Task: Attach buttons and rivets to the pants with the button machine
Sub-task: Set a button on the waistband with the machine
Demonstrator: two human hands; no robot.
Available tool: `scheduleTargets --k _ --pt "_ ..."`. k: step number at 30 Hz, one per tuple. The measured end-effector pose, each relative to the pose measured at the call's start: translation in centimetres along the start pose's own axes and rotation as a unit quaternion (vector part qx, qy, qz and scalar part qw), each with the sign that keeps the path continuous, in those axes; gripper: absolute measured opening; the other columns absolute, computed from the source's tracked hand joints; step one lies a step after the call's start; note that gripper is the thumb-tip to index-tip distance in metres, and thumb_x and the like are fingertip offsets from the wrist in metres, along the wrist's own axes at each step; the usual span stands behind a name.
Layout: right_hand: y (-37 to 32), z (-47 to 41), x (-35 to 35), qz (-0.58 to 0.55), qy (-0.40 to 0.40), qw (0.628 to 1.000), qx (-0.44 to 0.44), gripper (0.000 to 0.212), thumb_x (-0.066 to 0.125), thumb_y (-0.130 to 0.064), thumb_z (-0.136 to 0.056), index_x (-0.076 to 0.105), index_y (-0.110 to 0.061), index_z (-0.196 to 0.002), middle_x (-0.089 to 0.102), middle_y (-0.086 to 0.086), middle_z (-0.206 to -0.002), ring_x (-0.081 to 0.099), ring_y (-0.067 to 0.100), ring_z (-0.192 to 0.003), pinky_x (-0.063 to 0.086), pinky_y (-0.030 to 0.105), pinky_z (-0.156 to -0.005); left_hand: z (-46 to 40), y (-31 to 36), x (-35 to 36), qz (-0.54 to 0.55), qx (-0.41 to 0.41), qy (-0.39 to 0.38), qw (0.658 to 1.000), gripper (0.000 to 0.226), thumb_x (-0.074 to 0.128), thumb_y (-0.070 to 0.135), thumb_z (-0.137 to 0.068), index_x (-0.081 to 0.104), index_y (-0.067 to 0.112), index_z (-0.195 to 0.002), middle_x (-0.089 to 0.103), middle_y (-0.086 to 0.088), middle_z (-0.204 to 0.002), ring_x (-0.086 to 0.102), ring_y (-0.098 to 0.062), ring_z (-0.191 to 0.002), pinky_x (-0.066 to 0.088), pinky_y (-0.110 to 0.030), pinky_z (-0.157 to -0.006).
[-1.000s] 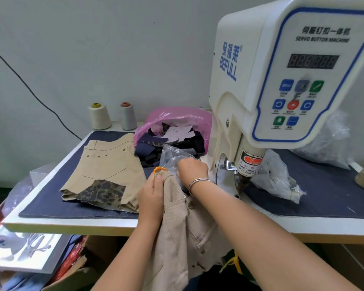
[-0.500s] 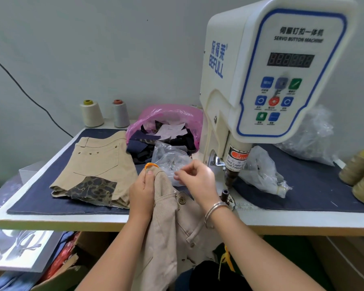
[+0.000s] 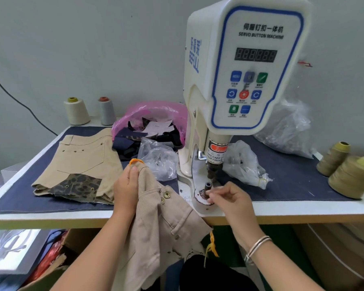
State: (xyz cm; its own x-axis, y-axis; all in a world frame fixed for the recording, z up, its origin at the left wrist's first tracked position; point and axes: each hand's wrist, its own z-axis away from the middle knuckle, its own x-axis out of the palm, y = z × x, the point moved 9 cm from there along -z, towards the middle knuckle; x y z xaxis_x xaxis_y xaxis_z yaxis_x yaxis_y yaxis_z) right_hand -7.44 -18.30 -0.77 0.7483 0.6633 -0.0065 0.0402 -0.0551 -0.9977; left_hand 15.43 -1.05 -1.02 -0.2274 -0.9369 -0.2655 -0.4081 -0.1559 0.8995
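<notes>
Denim-covered table [image 3: 292,181] against grey wall [image 3: 72,49]

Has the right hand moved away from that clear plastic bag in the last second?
Yes. The right hand has gone from the clear bag rightward and toward the table's front edge, to the lower die post under the machine head.

Both forearms are bare, no sleeves seen in frame. Thin silver bangles [image 3: 257,246], apparently two or three stacked, are worn on the right wrist; nothing is worn on the left hand [image 3: 125,186] or wrist. No rings are seen on the right hand [image 3: 229,198]; nails are kept short and unpainted where visible.
</notes>
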Motion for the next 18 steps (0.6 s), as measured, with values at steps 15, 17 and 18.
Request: scheduleTargets --k 15,17,18 --pt "0.9 -3.2 -1.7 -0.032 0.006 0.999 0.040 0.015 0.062 -0.004 -0.087 0.073 -0.013 -0.092 0.074 0.007 -0.077 0.070 0.012 -0.074 0.054 0.015 -0.066 0.0 -0.1 0.0 -0.001 0.000 0.000 1.000 0.044 0.030 0.039 -0.089 0.052 0.002 -0.080 0.052 -0.006 -0.070 0.044 -0.013 -0.064 0.035 -0.026 -0.060" --pt "0.8 -3.2 -1.6 -0.039 -0.001 0.998 0.042 0.016 0.063 -0.001 -0.086 0.074 -0.013 -0.090 0.074 0.008 -0.079 0.070 0.013 -0.075 0.054 0.016 -0.067 0.0 -0.1 0.0 -0.001 0.001 0.000 1.000 0.042 0.030 0.039 -0.089 0.051 0.003 -0.079 0.051 -0.006 -0.070 0.044 -0.013 -0.063 0.034 -0.027 -0.061" --pt "0.6 -3.3 -1.5 -0.043 -0.005 0.998 0.040 0.018 0.063 0.000 -0.085 0.073 -0.014 -0.090 0.074 0.008 -0.080 0.070 0.014 -0.076 0.055 0.017 -0.068 0.0 -0.1 0.0 -0.001 0.001 0.001 1.000 0.042 0.030 0.039 -0.088 0.050 0.004 -0.078 0.051 -0.005 -0.069 0.044 -0.013 -0.063 0.034 -0.028 -0.061"
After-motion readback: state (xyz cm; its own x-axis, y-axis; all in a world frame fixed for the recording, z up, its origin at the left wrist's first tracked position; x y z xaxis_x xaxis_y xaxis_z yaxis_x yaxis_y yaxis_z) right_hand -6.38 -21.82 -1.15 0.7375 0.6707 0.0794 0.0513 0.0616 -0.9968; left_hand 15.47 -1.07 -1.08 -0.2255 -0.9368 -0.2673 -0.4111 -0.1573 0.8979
